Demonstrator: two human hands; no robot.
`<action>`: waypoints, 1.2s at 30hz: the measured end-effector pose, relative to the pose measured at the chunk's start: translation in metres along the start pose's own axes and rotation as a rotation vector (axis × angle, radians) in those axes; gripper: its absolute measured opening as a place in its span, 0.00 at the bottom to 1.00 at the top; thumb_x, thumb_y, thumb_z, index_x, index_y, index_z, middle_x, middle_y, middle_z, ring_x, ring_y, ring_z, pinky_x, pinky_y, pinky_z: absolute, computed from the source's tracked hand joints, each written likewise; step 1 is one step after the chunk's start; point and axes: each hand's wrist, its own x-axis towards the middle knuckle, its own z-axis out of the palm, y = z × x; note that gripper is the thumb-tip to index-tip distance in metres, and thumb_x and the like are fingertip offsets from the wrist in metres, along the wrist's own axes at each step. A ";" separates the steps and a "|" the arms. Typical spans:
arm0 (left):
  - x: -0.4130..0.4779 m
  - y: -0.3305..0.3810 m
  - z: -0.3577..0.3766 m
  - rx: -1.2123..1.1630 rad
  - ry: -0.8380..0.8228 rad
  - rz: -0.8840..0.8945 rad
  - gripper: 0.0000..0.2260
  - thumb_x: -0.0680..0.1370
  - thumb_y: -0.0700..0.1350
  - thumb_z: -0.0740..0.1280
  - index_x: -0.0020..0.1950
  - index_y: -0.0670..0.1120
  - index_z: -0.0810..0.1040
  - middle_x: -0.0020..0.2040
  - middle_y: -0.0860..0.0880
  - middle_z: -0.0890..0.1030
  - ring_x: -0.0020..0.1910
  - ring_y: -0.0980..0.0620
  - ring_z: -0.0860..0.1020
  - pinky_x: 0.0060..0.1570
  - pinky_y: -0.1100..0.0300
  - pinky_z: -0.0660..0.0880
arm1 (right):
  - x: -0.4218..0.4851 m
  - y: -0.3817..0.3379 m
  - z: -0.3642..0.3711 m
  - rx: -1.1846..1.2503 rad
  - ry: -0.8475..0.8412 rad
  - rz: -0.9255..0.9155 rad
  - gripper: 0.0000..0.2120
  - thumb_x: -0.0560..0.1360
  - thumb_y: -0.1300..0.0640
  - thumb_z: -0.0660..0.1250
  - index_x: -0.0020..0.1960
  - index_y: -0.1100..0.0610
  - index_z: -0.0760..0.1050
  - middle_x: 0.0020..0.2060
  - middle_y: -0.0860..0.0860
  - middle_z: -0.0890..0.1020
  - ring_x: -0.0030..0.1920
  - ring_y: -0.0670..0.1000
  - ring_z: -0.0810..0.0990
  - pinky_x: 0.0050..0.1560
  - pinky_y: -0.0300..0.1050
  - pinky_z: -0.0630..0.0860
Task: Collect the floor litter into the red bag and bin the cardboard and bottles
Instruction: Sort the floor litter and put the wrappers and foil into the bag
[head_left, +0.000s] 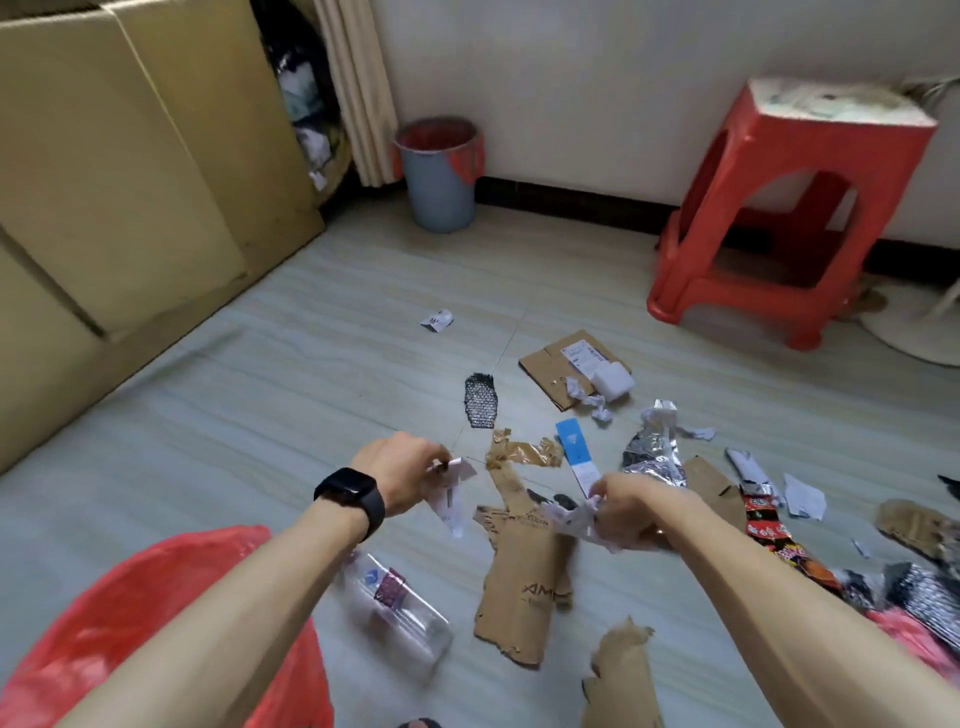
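Bag (130, 613): thin red plastic, glossy, translucent. Bottle (402, 621): clear smooth plastic. Cardboard (519, 587): matt brown, rough torn edges. Foil (655, 457): shiny crinkled silver. Tape (524, 453): glossy brown, crumpled. Paper (451, 499): white, matt, creased. Stool (779, 171): glossy red plastic. Floor (260, 415): smooth tile, faint sheen.

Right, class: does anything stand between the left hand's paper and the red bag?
Nothing visible does. The left hand holds the paper; the red bag lies near, at lower left. The bottle lies flat on the floor beside the bag, below that path.
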 end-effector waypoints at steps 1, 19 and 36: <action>-0.014 -0.006 -0.008 -0.030 0.035 -0.026 0.10 0.79 0.54 0.66 0.59 0.59 0.80 0.54 0.54 0.83 0.54 0.48 0.80 0.41 0.59 0.71 | -0.014 -0.013 -0.009 0.019 0.024 -0.039 0.18 0.75 0.59 0.68 0.65 0.56 0.76 0.51 0.54 0.81 0.41 0.52 0.77 0.39 0.40 0.75; -0.252 -0.147 -0.024 -0.099 0.157 -0.546 0.13 0.77 0.62 0.62 0.59 0.62 0.79 0.52 0.56 0.84 0.54 0.50 0.82 0.47 0.56 0.79 | -0.123 -0.228 0.069 0.195 0.172 -0.731 0.05 0.74 0.50 0.71 0.47 0.51 0.81 0.35 0.46 0.80 0.35 0.44 0.75 0.33 0.34 0.68; -0.248 -0.138 -0.033 0.057 0.107 -0.553 0.17 0.77 0.53 0.62 0.65 0.58 0.76 0.61 0.52 0.81 0.61 0.46 0.79 0.57 0.53 0.77 | -0.121 -0.260 0.093 0.161 0.164 -0.772 0.21 0.71 0.59 0.73 0.62 0.47 0.80 0.59 0.44 0.83 0.55 0.45 0.82 0.57 0.41 0.77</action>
